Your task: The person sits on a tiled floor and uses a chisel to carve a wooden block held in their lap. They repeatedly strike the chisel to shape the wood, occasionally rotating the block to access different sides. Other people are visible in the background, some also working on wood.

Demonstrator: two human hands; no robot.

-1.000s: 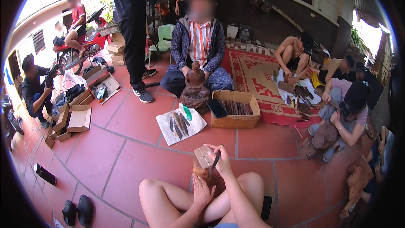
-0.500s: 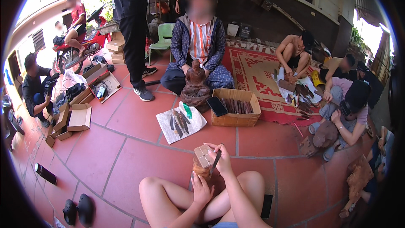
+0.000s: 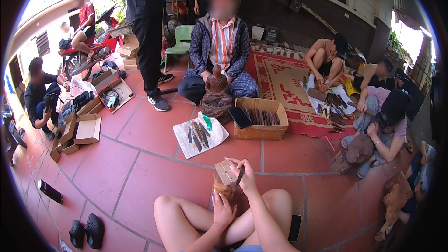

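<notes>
Above my crossed legs, my left hand [image 3: 225, 211] grips the lower part of a small carved wooden figure [image 3: 223, 188] from below. Its flat, pale base [image 3: 226, 171], scored with a cross of lines, is turned up. My right hand [image 3: 248, 179] is closed round a slim dark carving tool [image 3: 241, 175], which points down along the carving's right side. Where the tool's tip meets the wood is hard to make out. Farther off, several flat dark carving tools [image 3: 198, 136] lie on a white cloth [image 3: 181, 132].
Ahead, a seated person [image 3: 224, 42] sits behind a dark wooden statue [image 3: 216, 93]. Beside it, a cardboard box [image 3: 259, 133] holds more tools, with a phone [image 3: 240, 117] on its edge. People work at right. A black bottle [image 3: 50, 191] and clogs [image 3: 94, 231] lie left.
My hands, the tool and the carving look the same. At far left, the crouching person has lowered the dark object and stretched one arm out to the right.
</notes>
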